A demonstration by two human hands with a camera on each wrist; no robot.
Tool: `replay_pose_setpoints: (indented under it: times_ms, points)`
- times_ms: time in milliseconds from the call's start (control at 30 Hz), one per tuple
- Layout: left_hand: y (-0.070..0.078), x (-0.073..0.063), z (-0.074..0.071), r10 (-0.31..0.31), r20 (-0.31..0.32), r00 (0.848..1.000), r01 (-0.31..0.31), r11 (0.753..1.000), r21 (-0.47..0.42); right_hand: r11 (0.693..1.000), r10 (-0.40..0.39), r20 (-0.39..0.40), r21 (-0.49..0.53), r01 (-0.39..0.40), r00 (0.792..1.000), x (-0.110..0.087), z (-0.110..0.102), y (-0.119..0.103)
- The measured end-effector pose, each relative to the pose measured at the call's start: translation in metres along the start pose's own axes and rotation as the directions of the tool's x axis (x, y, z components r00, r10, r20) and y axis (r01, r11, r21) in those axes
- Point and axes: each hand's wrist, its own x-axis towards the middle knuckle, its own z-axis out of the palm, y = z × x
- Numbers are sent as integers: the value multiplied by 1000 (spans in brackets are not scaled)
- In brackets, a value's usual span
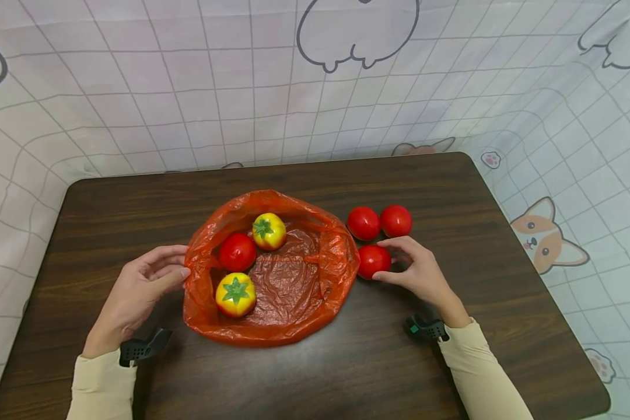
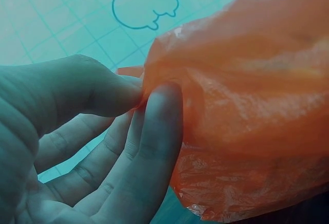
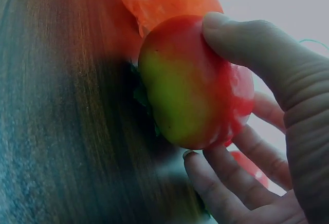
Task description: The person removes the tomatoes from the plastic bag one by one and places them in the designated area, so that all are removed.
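Observation:
An orange-red plastic bag lies spread with its mouth up, holding a red tomato and two yellow tomatoes with green leaf tops, one at the back and one at the front. At the bag's left rim, my left hand pinches the plastic between thumb and fingers; the left wrist view shows this pinch close up. My right hand grips another red tomato by its sides, right beside the bag's right rim. Its underside is yellow-green, with green leaves partly hidden beneath.
Two more red tomatoes, a left one and a right one, sit side by side just behind my right hand. Everything rests on a dark wooden table. A white gridded cloth hangs behind and beside it.

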Motion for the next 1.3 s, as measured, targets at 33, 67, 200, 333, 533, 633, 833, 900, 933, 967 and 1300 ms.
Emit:
replay_pose_setpoints:
  times_ms: [33, 67, 200, 333, 533, 633, 833, 900, 933, 967, 1300]
  points:
    - [0, 0, 0, 1, -1, 1000, -1, 1000, 0, 1000, 0, 3, -6, 0, 1000, 1, 0, 0]
    - [0, -1, 0, 1, -2, 1000, -1, 1000, -1, 1000, 2, 7, -12, -1, 1000, 1, 0, -1]
    - [-1, -1, 0, 2, -5, 1000, -2, 1000, -6, 1000, 11, 30, -26, -11, 999, 4, 0, -3]
    - [-1, -2, 0, 4, -4, 1000, -4, 1000, -14, 999, 26, 50, -35, -24, 998, 6, -1, -6]
    - [0, -2, 0, 8, -1, 1000, -8, 1000, -24, 999, 31, 68, -29, -29, 997, 8, -2, -8]
    - [0, -2, -1, 10, -2, 1000, -10, 1000, -21, 999, 33, 71, -30, -31, 997, 8, -2, -7]
    - [-1, -2, 0, 7, -5, 1000, -7, 1000, -3, 1000, 12, 53, -15, -11, 999, 9, -6, -7]
    - [0, -2, 0, 4, -5, 1000, -4, 1000, 8, 1000, -1, 37, -9, 1, 999, 9, -8, -9]
    - [0, -2, 0, 5, -6, 1000, -4, 1000, 13, 1000, -8, 29, -4, 8, 1000, 10, -9, -10]
    - [1, -2, 0, 5, -7, 1000, -4, 1000, 20, 1000, -17, 22, -1, 17, 1000, 10, -10, -12]
    - [3, 0, 1, 6, 7, 1000, -6, 1000, 25, 994, -88, -28, 64, 90, 996, 19, -16, -24]
